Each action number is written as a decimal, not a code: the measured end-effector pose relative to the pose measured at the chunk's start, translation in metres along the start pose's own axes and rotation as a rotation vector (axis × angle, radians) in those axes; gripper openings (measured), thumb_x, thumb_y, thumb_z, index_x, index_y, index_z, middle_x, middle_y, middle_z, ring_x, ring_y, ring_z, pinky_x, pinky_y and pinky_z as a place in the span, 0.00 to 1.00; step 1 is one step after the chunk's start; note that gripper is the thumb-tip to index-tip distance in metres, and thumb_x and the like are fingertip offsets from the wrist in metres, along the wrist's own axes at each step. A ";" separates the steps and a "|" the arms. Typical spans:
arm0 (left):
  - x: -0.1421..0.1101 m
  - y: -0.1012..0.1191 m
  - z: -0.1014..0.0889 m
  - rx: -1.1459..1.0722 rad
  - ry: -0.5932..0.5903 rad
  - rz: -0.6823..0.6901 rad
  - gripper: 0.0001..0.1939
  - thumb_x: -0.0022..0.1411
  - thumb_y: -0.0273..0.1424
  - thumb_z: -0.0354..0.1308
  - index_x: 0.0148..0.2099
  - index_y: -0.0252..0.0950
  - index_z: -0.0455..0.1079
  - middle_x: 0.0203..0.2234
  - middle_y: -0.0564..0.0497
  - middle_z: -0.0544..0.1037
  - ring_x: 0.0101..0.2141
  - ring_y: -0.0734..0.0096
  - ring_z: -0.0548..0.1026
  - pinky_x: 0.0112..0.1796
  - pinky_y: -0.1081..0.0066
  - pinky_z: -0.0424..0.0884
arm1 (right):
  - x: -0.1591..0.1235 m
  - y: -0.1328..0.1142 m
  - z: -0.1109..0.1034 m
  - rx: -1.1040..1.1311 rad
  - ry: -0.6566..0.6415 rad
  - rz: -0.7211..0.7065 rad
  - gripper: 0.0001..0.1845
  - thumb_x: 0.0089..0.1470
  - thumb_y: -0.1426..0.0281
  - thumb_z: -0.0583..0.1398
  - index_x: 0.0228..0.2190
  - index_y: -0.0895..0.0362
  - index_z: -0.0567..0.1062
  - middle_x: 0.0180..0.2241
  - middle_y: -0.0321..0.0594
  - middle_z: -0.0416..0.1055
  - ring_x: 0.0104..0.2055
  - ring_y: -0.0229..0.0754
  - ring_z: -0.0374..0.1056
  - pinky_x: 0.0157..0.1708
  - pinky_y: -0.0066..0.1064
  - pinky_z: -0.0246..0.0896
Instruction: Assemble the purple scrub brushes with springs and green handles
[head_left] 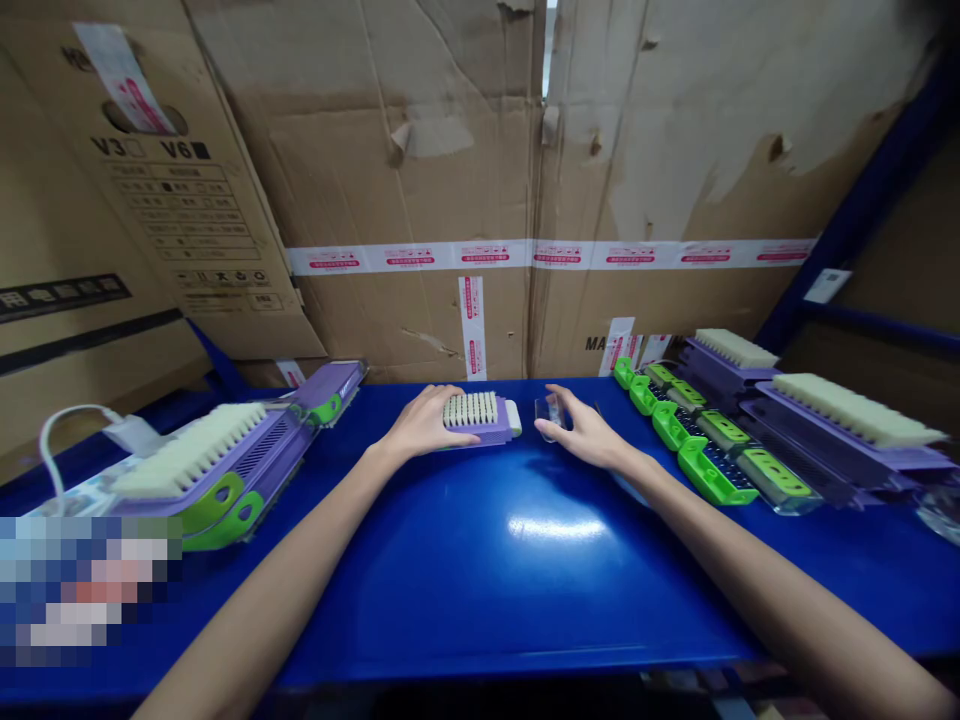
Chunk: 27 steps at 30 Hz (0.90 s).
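Near the back of the blue table, my left hand (424,421) is closed around one end of a purple brush (491,432). Rows of cream tufts (471,408) face upward on it, and a white piece sticks out at its right end. A short gap to the right, my right hand (581,430) pinches a small clear plastic part (550,416) between thumb and fingers. The clear part is apart from the brush. My fingers hide some of both pieces.
Purple parts with cream blocks (859,408) lie at the right, beside green clips (679,428) and clear parts with green inserts (772,475). More purple-and-green brushes (202,450) and a white cable (56,440) lie left. Cardboard (420,180) walls the back of the blue table (450,570).
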<state>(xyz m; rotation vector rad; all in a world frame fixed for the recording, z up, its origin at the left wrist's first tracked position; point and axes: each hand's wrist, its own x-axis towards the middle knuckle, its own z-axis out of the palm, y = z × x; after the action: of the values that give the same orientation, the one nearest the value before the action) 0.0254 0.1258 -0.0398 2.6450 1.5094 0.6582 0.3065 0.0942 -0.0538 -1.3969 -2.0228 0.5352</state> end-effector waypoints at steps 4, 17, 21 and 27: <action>-0.003 -0.007 0.000 0.037 0.019 -0.005 0.39 0.43 0.56 0.63 0.52 0.38 0.64 0.45 0.45 0.73 0.47 0.53 0.70 0.47 0.58 0.67 | 0.001 0.004 0.014 -0.248 -0.068 0.019 0.41 0.59 0.52 0.47 0.63 0.69 0.49 0.61 0.62 0.53 0.64 0.55 0.49 0.62 0.49 0.42; -0.007 0.013 0.011 0.232 0.458 0.369 0.32 0.53 0.47 0.62 0.52 0.34 0.60 0.43 0.40 0.72 0.44 0.55 0.70 0.44 0.58 0.69 | 0.005 -0.019 0.020 -0.126 0.291 -0.235 0.29 0.57 0.61 0.52 0.56 0.62 0.63 0.50 0.52 0.69 0.50 0.49 0.65 0.51 0.44 0.59; -0.008 0.017 0.014 0.246 0.635 0.389 0.31 0.54 0.45 0.62 0.54 0.36 0.57 0.46 0.39 0.71 0.47 0.54 0.69 0.46 0.57 0.67 | 0.010 -0.033 0.023 0.151 0.271 -0.113 0.28 0.57 0.60 0.53 0.56 0.60 0.63 0.44 0.47 0.73 0.40 0.44 0.70 0.41 0.37 0.65; -0.009 0.026 0.009 0.252 0.686 0.346 0.33 0.55 0.46 0.61 0.56 0.35 0.55 0.44 0.40 0.72 0.45 0.55 0.70 0.43 0.59 0.68 | 0.013 -0.038 0.019 0.258 0.288 -0.071 0.30 0.55 0.58 0.56 0.56 0.60 0.63 0.35 0.41 0.77 0.29 0.40 0.69 0.34 0.33 0.64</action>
<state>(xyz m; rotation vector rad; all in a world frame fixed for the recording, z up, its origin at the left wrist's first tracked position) 0.0464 0.1063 -0.0454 3.0893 1.2966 1.6374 0.2645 0.0929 -0.0399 -1.1698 -1.7005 0.5111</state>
